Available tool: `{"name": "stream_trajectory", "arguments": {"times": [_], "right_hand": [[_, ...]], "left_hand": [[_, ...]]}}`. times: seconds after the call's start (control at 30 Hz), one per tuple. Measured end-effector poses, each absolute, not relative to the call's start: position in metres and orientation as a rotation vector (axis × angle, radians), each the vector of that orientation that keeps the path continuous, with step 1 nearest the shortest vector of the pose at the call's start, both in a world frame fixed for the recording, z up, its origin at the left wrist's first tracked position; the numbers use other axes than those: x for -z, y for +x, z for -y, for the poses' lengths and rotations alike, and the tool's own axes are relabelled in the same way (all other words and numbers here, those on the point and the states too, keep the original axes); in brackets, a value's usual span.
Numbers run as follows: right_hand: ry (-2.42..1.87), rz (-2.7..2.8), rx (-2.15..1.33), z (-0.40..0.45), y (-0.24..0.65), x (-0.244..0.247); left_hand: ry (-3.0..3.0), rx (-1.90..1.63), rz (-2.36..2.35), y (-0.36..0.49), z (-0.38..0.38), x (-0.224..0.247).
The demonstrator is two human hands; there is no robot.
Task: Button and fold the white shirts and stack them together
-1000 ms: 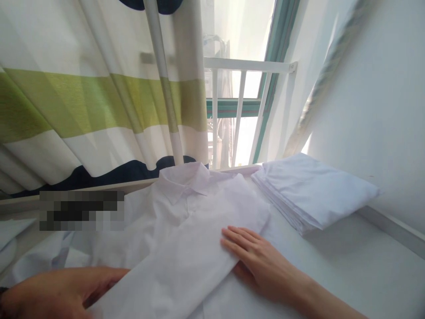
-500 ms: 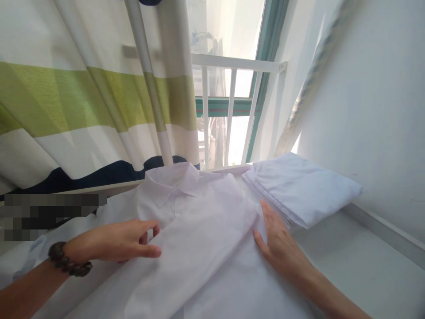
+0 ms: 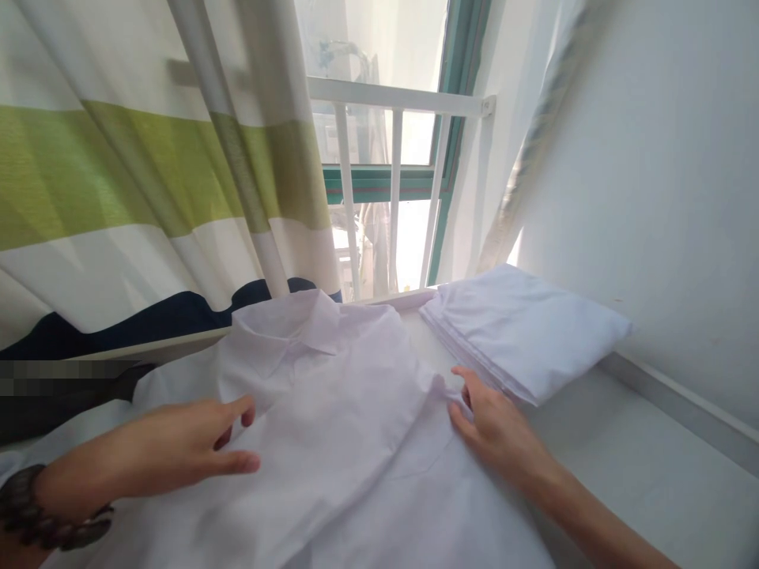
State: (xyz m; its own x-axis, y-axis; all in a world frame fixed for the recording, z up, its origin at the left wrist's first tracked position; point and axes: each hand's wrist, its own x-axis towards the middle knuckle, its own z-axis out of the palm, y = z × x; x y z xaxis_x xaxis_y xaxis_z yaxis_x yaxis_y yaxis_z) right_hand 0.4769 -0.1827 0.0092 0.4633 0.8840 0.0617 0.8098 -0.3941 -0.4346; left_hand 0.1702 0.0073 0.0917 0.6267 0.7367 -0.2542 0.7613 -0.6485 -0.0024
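Observation:
A white collared shirt [image 3: 349,411] lies spread on a pale surface, its collar pointing toward the window. Over its left part is my left hand [image 3: 183,442], thumb and fingers apart, with nothing between them; a dark beaded bracelet [image 3: 53,510] circles that wrist. My right hand [image 3: 492,419] is at the shirt's right side by the sleeve fold, thumb and index finger curved near the cloth. Whether the fingertips pinch fabric is hard to make out. Beyond my right hand rests a folded white garment [image 3: 534,328].
A white, green and navy curtain [image 3: 178,174] hangs at the back left. White railing bars [image 3: 395,190] stand before a green-framed window. A white wall [image 3: 670,197] rises on the right above a ledge [image 3: 681,403]. Something dark lies at the left edge.
The view has shifted slightly right. My right hand's fingers have curled more, and the cloth beside them is bunched up. My left hand remains spread above the shirt.

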Motion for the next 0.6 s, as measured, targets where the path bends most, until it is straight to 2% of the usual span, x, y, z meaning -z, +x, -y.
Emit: {"name": "stream_trajectory", "arguments": {"times": [0.03,0.17,0.33,0.5,0.6], "right_hand": [[-2.301,1.433,-0.206,0.181,0.477,-0.011],[-2.244,1.497,-0.037,0.168,0.478,-0.016],[-2.221,1.371,-0.088,0.152,0.48,-0.009],[-2.034,1.196,-0.211,0.153,0.485,0.0],[-2.101,1.229,-0.245,0.157,0.487,-0.003]], "left_hand": [[2.764,0.384,-1.244,0.184,-0.001,-0.091],[3.042,0.145,-0.898,0.257,0.041,-0.088],[3.167,-0.042,-0.608,0.331,0.078,-0.067],[3.083,0.109,-0.743,0.336,0.065,-0.05],[2.997,0.175,-0.819,0.319,0.053,-0.047]]}}
